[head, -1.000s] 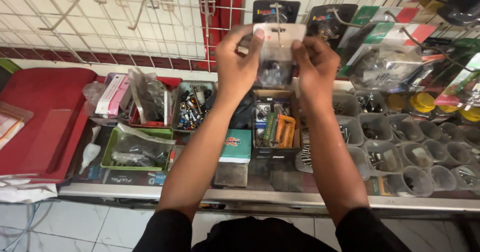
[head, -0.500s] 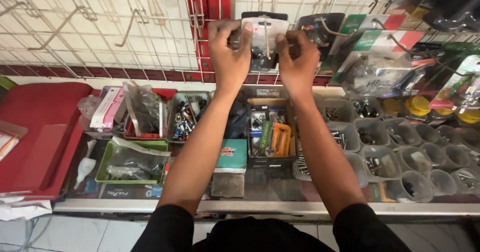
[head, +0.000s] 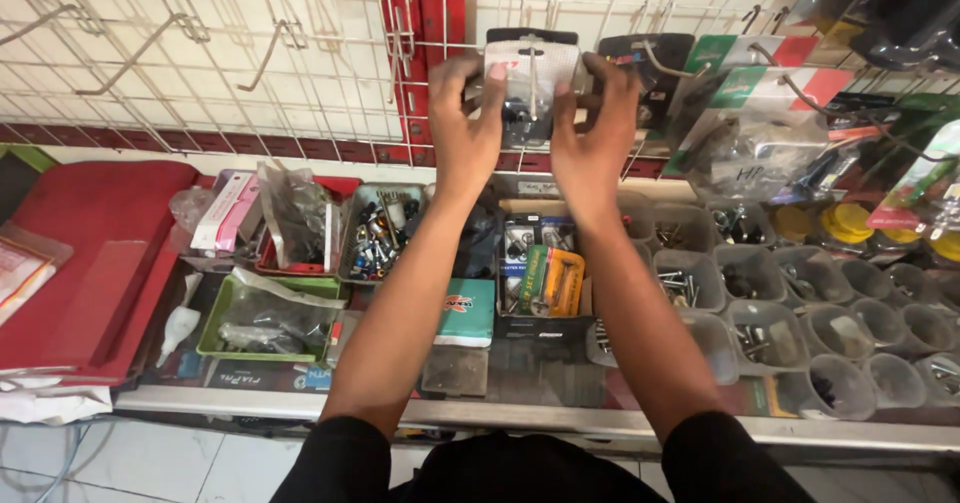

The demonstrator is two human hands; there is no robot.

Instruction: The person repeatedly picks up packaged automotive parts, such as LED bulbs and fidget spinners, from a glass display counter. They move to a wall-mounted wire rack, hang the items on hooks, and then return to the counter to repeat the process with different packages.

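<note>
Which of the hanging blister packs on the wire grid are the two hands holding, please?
The white-carded pack at the grid's middle, gripped between left hand and right hand. The black-carded pack beside it hangs untouched.

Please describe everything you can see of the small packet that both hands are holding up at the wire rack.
The small packet is a clear plastic blister on a pale card with a dark top edge; small dark metal parts show inside. It stands upright against the white wire rack, over a hook. The left hand grips its left edge, the right hand its right edge. Similar dark packets hang just behind it and to the right.
</note>
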